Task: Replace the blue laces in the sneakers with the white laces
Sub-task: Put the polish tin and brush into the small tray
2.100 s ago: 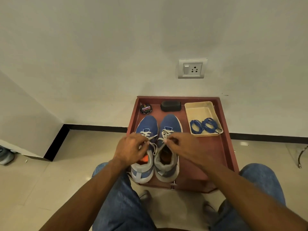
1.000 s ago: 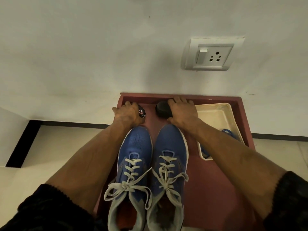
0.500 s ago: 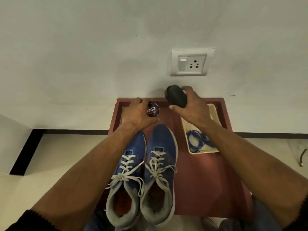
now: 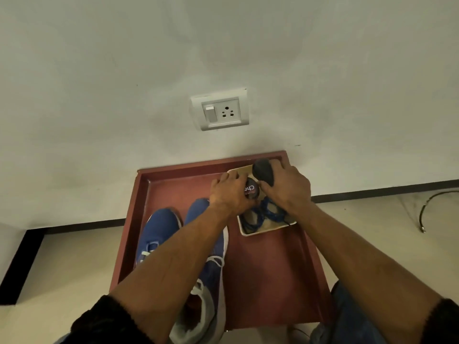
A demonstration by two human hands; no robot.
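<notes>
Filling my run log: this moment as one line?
left hand: grips tin | right hand: grips black brush | both over beige tray | blue laces in it

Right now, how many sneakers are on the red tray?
2, side by side on the red tray's left half: left sneaker nearest the rim, right sneaker beside it, mostly under the left forearm.

Single head-mounted wide-angle cam looks fwd and down from above the person's forearms, facing a white wall w/ socket (image 4: 220, 111). Red tray (image 4: 268, 269) fills lower centre at close range; floor at both sides. No 2nd view to overlap.
</notes>
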